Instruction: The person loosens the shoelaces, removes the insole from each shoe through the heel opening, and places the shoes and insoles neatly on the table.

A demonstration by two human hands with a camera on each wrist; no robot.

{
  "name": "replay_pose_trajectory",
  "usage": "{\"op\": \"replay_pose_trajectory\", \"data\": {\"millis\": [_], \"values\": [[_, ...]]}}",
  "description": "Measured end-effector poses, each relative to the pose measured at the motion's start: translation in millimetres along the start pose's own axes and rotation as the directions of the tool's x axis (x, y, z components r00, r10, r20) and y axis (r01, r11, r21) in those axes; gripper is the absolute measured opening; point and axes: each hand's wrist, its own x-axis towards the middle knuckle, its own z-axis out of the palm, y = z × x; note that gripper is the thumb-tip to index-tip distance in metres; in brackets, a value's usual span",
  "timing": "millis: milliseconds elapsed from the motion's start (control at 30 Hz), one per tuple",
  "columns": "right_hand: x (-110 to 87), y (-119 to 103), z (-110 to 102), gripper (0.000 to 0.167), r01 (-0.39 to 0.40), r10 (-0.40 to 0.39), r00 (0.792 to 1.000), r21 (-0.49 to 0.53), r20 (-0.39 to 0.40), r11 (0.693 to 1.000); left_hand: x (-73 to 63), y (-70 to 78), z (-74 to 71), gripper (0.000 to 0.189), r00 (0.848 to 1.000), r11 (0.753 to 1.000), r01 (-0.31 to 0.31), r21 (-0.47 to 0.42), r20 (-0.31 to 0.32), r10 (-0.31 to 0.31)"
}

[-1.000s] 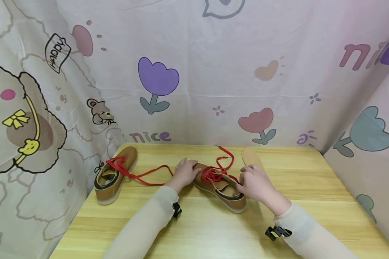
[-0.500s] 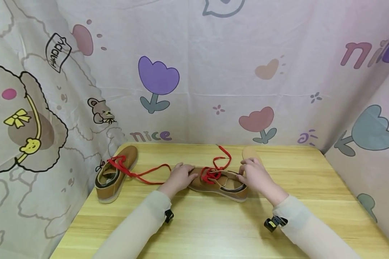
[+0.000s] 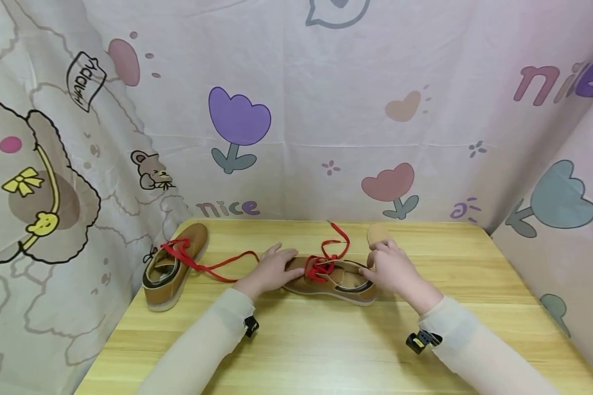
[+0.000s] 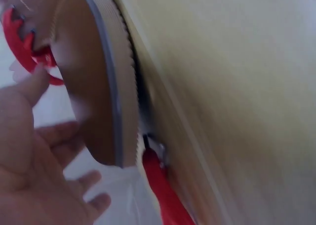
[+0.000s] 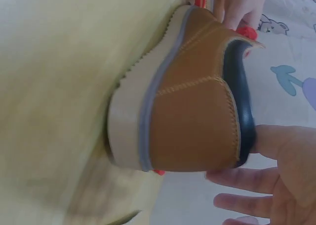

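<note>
A brown leather shoe (image 3: 301, 280) with red laces (image 3: 319, 267) lies sideways on the table, toe to the left, opening tipped slightly toward the camera. My left hand (image 3: 270, 270) is at its toe, fingers loosely spread. In the left wrist view, the thumb is beside the laces and the other fingers reach behind the toe (image 4: 94, 121). At the heel, my right hand (image 3: 391, 267) pinches the collar: in the right wrist view the thumb goes over the dark collar edge (image 5: 239, 101) and the index finger touches the outside of the heel (image 5: 192, 131).
A second brown shoe (image 3: 165, 288) with red laces stands at the table's left edge. A loose red lace (image 3: 227, 269) trails from it toward my left hand. Behind my right hand lies a tan insole-like piece (image 3: 377, 233). Printed curtains (image 3: 296, 181) enclose the table.
The shoe has turned so its heel moves back and it lies more sideways. My left hand has shifted left along the toe; the right hand stays at the heel.
</note>
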Motion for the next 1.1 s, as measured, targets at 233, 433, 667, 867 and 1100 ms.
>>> {"op": "replay_pose_trajectory", "data": {"millis": [233,433,667,867,1100], "values": [[-1.8,-3,4,0.026,0.044,-0.044,0.999,-0.018,-0.027,0.999,-3.6,-7.7,0.5,0.071,0.997,0.999,-0.027,-0.030,0.068,0.029],[1.5,2,10,0.025,0.066,-0.065,0.995,0.007,-0.069,0.998,-10.0,-6.1,0.2,0.075,0.997,0.998,0.027,-0.063,0.073,-0.022],[7.3,9,17,0.020,0.055,-0.051,0.996,0.048,-0.068,0.997,-14.9,-1.5,-1.9,0.076,0.997,0.997,0.051,-0.056,0.054,-0.048],[9.5,9,17,0.019,0.052,-0.050,0.997,0.051,-0.056,0.997,-18.4,1.7,-3.7,0.074,0.998,0.997,0.053,-0.051,0.048,-0.051],[10.1,7,15,0.019,0.082,-0.079,0.994,0.035,-0.080,0.996,-20.8,4.2,-3.0,0.074,0.996,0.995,0.083,-0.054,0.049,-0.080]]}}
